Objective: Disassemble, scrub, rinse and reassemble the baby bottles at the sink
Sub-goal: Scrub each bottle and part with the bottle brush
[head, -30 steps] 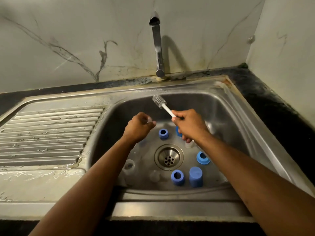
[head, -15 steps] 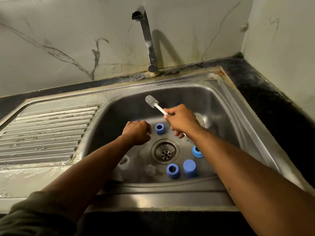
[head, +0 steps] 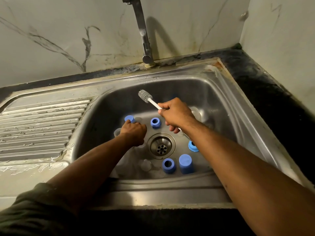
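- One stainless-steel sink (head: 226, 106) is shown, with a round perforated drain (head: 161, 145) at the centre of its floor and a ribbed draining board (head: 40, 126) along its left edge.
- One metal tap (head: 143, 31) is mounted at the rear edge of the sink, against a marbled wall.
- Three blue threaded rings are counted on the sink floor: one ring (head: 155, 122) behind the drain, one ring (head: 169, 165) near the front edge, and one ring (head: 193, 146) to the right of the drain, partly hidden by the right forearm.
- Two solid blue caps are counted: one cap (head: 186, 163) upright near the front edge, just beside the front ring, and one cap (head: 129, 119) toward the rear left.
- Several clear, translucent bottle parts lie around the drain; one nipple (head: 146, 165) is seen near the front edge. An exact count cannot be given.
- One bottle brush (head: 148, 99) is held by the right hand (head: 177, 114), whose fingers are curled round the white straight handle. The long axis runs diagonally; the grey bristled head points toward the rear left corner, above the sink floor.
- The left hand (head: 134, 132) is lowered to the sink floor left of the drain. Its fingers are curled at the rear-left blue cap; whether the cap is actually gripped cannot be told.
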